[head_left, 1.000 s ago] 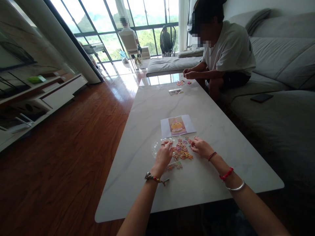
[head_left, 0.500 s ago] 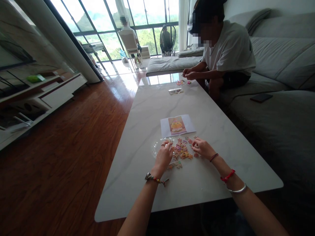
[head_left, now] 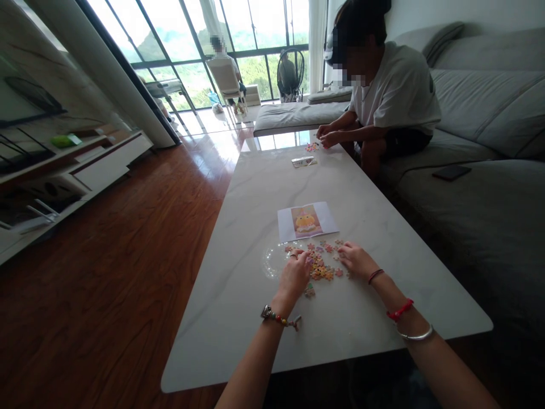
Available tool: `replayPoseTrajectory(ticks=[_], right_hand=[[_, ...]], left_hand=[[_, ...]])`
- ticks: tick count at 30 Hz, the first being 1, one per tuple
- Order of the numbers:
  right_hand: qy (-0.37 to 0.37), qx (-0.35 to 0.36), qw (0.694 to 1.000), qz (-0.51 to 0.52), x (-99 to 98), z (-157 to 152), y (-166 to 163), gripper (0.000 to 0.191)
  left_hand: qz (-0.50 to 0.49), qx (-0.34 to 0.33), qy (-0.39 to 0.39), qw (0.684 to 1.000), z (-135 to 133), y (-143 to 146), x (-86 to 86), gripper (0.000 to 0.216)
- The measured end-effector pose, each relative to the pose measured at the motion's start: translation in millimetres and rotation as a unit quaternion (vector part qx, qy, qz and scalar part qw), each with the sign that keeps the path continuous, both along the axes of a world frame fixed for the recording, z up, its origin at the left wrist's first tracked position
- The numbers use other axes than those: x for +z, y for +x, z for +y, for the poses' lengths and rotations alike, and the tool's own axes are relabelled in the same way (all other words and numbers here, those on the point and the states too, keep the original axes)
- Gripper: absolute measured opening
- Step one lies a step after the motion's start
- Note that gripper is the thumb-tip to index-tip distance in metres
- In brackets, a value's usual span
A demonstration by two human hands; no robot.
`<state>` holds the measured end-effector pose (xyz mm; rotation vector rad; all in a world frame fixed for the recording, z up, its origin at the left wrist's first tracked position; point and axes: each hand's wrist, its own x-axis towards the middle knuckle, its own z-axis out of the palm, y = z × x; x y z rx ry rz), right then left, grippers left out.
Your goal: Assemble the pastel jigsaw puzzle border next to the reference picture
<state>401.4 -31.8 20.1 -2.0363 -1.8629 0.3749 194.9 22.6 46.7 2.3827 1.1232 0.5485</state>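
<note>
A loose pile of small, knobbly jigsaw puzzle pieces (head_left: 322, 271) in orange, yellow, pink and lilac lies on the white marble-patterned table (head_left: 221, 318). My left hand (head_left: 296, 271) is at the pile's left side, thumb and fingers pinched together at a lilac piece. On the right edge of the pile rests my right hand (head_left: 358, 261), its fingers loosely bent and a little apart over scattered pieces. Past the pile lies a creased paper sheet (head_left: 327, 217) with a printed picture of an orange-yellow figure. A few joined-looking pieces (head_left: 310, 291) sit close to my left wrist.
Left of the pile lies a clear, shiny round plastic item (head_left: 272, 261). Farther up the table are a small packet (head_left: 304, 162) and another group of pieces (head_left: 312, 146), handled by a seated person (head_left: 404, 85). A grey sofa (head_left: 477, 199) runs along the right side.
My left hand has moved right, in toward the pile, uncovering pieces on its left. My right hand has shifted slightly right. The other person's hands have come down closer to their pieces.
</note>
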Motion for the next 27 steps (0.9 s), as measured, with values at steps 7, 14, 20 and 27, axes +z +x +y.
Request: replayPoseTrajectory(ticks=[7, 14, 20, 27], right_hand=[[-0.054, -0.013, 0.998, -0.044, 6.5, 1.4, -1.8, 0.022], [-0.052, -0.073, 0.995, -0.033, 4.9, 0.1, 4.6, 0.018], [-0.016, -0.116, 0.992, -0.036, 6.7, 1.0, 10.1, 0.015], [0.0, -0.092, 0.996, -0.002, 11.7, -2.0, 10.6, 0.016]], left_hand=[[0.006, 0.007, 0.001, 1.0, 0.2, -7.4, 7.9, 0.025], [0.006, 0.012, 0.01, 1.0, 1.3, -8.4, 6.4, 0.025], [0.007, 0.003, 0.015, 1.0, 0.3, -5.4, 5.6, 0.025], [-0.006, 0.0, 0.011, 1.0, 1.7, -7.3, -0.4, 0.024]])
